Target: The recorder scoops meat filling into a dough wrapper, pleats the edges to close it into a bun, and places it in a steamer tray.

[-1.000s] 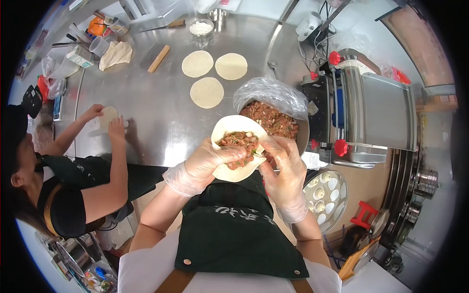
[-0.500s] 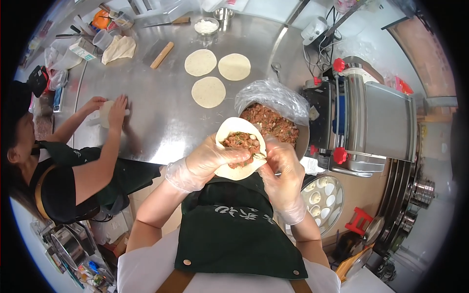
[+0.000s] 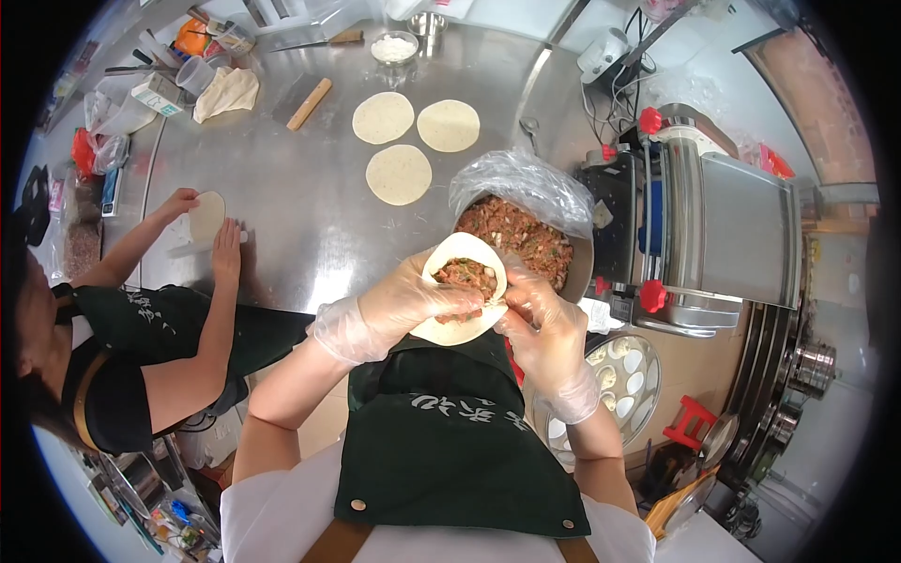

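Both hands, in clear gloves, hold a wrapper [image 3: 441, 330] in front of the apron [image 3: 450, 450], by the near edge of the counter [image 3: 300, 197]. The left hand [image 3: 399, 305] is half curled and cradles it, thumb pressed over the filling [image 3: 466, 274]; the right hand [image 3: 544, 324] is nearly closed — thumb and fingers pinching the wrapper's right edge.

Just beyond the right hand sits a big bowl [image 3: 583, 272] holding reddish-brown mince [image 3: 521, 235] with pale and green bits, its far side covered by crumpled clear plastic [image 3: 526, 178]. Beyond the right wrist, a round tray [image 3: 657, 385] carries white rounds and yellowish buns — part of it hidden by the arm.

At the counter's far side, a small clear bowl [image 3: 377, 56] holds something white; beside it stands a metal pot [image 3: 427, 25], its contents too small to tell. Three dough discs [image 3: 398, 175] lie nearer.
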Demonstrator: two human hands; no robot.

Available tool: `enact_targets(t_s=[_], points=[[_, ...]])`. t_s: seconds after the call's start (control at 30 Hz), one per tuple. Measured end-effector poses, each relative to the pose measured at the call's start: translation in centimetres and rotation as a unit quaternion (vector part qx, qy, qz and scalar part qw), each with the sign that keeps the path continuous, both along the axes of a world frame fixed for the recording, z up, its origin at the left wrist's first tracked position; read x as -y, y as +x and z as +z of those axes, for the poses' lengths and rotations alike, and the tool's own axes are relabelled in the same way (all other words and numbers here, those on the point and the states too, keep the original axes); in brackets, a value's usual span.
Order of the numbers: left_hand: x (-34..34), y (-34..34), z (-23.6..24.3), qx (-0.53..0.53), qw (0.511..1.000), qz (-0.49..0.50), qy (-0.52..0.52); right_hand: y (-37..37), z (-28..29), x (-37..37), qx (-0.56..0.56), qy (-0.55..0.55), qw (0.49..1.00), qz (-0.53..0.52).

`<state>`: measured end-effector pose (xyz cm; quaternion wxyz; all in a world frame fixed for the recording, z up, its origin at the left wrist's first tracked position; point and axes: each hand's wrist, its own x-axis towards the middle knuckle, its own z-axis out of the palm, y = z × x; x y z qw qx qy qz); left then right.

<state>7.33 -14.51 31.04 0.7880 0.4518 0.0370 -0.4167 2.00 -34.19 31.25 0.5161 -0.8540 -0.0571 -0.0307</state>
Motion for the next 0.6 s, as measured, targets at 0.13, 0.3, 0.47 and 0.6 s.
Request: enact_targets(t_s=[0.13,0.3,0.47,0.6], points=[[0.2,0.2,1.3,0.029,0.999,-0.019,0.007,0.2,0.3,0.6,0.109,-0.066,0.990,0.066],[-0.5,0.3,0.6,-0.005,0.999,-0.009,-0.030,-0.5,0.2,-0.3,0.123,-0.050,0.990,0.040],[-0.3,-0.3,0.8,0.048,0.997,-0.020,0.056,-1.1,0.5,-1.2,0.014,0.012,0.999,-0.029],[-0.3,0.0,0.9,0.071,0.992,-0.073,0.080,-1.0,-0.3,-0.8,0.055,-0.014,0.998,0.002]])
